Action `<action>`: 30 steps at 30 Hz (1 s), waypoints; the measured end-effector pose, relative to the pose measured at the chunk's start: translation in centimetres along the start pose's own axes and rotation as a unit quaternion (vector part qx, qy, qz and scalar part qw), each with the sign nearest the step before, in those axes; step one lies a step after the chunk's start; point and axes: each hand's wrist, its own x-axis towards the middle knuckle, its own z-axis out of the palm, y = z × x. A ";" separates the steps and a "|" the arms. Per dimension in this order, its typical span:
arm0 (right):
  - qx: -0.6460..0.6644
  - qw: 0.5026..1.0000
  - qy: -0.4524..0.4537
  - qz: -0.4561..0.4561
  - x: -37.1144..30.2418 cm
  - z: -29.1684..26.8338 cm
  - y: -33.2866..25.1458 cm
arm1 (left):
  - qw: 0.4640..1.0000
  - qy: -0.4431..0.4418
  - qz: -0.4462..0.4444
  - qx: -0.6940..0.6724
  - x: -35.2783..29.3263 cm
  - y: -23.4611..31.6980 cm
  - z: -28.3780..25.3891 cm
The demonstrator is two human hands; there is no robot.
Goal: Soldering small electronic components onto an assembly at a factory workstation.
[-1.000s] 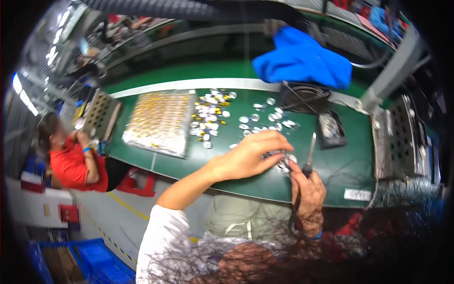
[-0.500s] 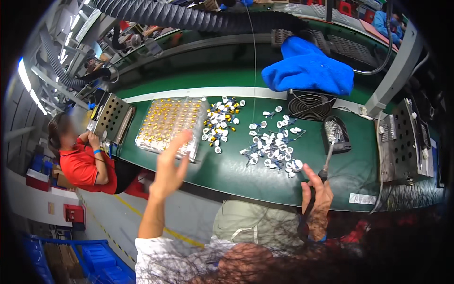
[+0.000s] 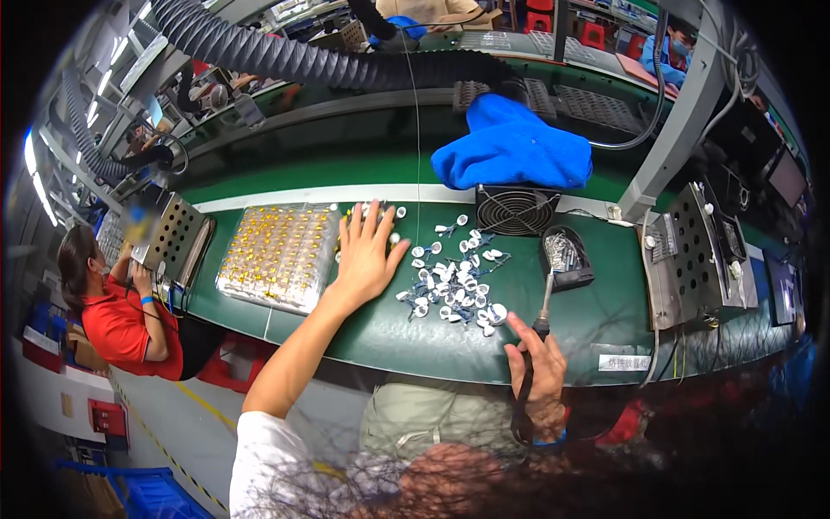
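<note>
My left hand [image 3: 363, 268] lies with fingers spread over the pile of small white caps with yellow parts [image 3: 400, 212], hiding most of it. My right hand [image 3: 543, 372] is at the bench's near edge, holding a soldering iron [image 3: 546, 298] whose metal shaft points away, beside the black box. Its index finger reaches out toward the near end of a heap of white round caps with dark blue wires [image 3: 450, 290]. Left of my left hand is a clear plastic tray [image 3: 316, 294] carrying rows of small yellow pieces.
A black fan [image 3: 517, 210] stands behind the heap, a blue cloth [image 3: 510, 147] above it. The black box [image 3: 575, 278] holds metallic shavings. A perforated metal case [image 3: 692, 259] stands at right. To the left sits a co-worker in a red shirt [image 3: 130, 324]. A thin cord [image 3: 415, 130] hangs down.
My left hand has moved away from me and right, from near the tray onto the yellow-and-white pile. My right hand keeps the soldering iron beside the heap. The whole view has shifted somewhat.
</note>
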 end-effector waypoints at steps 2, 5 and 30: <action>0.007 1.000 0.010 0.001 0.1 0.0 0.1 | 1.000 0.020 -0.001 0.006 2.4 -0.2 1.4; 0.006 1.000 0.016 0.009 0.3 0.1 0.2 | 0.998 0.062 -0.004 0.002 6.1 -1.2 3.9; 0.032 0.996 0.016 0.077 -0.2 -0.8 -0.4 | 0.962 -0.238 -0.082 -0.105 18.9 -13.1 -0.4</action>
